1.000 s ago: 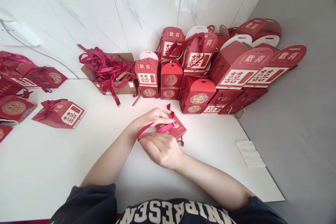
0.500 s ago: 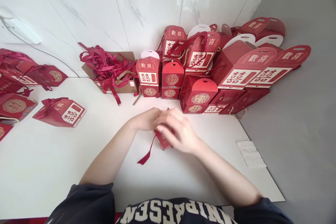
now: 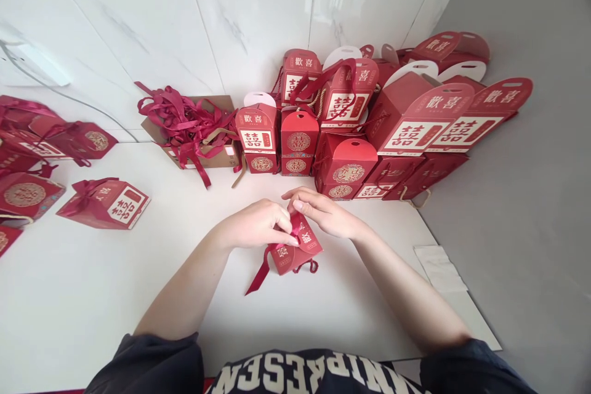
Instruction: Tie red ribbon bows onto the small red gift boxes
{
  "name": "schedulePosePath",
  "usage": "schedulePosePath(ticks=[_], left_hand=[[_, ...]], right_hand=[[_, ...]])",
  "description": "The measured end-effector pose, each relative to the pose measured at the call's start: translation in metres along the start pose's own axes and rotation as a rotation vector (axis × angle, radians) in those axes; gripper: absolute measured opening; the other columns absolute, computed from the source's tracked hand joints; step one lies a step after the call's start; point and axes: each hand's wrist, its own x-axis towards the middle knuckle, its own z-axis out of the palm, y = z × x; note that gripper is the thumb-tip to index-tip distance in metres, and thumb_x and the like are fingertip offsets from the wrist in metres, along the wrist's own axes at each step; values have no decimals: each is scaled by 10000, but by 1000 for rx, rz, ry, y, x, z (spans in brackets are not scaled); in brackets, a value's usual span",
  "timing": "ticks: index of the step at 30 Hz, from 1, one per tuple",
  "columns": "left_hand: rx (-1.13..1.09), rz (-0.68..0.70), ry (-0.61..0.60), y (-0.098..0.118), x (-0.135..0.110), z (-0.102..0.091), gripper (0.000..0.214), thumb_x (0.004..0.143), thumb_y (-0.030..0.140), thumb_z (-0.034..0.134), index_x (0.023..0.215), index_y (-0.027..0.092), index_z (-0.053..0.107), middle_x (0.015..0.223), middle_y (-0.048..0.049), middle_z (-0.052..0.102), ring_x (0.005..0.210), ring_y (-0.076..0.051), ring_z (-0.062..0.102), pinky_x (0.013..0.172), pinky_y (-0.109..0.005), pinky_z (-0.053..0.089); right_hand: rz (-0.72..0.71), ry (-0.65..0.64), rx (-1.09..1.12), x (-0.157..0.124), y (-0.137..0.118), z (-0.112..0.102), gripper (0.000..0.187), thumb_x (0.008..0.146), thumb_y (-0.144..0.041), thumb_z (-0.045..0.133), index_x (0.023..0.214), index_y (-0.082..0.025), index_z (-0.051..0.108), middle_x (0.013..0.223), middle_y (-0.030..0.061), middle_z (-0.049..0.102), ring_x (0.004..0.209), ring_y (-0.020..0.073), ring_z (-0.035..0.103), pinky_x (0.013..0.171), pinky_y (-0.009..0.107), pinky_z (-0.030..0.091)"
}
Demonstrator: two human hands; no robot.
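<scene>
A small red gift box [image 3: 310, 249] with gold characters lies tilted on the table between my hands. Dark red satin ribbon [image 3: 262, 272] is threaded at its top, and one tail hangs loose to the lower left. My left hand [image 3: 258, 225] is closed, its thumb and fingers pinching the ribbon at the top of the box. Over the far side of the box, my right hand [image 3: 330, 214] has its thumb and bent fingers together near the ribbon's other end, which they partly hide. A twisted red cord [image 3: 313, 266] sticks out below the box.
Behind stands a cardboard box [image 3: 217, 159] heaped with loose ribbons [image 3: 178, 117]. Red gift boxes [image 3: 348, 163] are stacked along the wall to the right. A bow-tied box [image 3: 111, 204] and more boxes [image 3: 28, 191] sit left. White tissues [image 3: 441, 268] lie at the right edge.
My hands have moved apart, uncovering the top of the box and the ribbon. My right hand has shifted right and away from me; the view has tilted slightly.
</scene>
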Motion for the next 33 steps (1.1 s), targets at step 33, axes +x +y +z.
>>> schedulePosePath(ticks=[33], left_hand=[[-586, -251, -187, -29, 15, -4, 210, 756, 277, 755, 894, 122, 782, 689, -72, 743, 592, -128, 648, 571, -221, 500]], right_hand=[[-421, -50, -762, -58, -31, 15, 226, 998, -121, 431, 845, -185, 584, 917, 73, 698, 905, 180, 649, 815, 326, 514]])
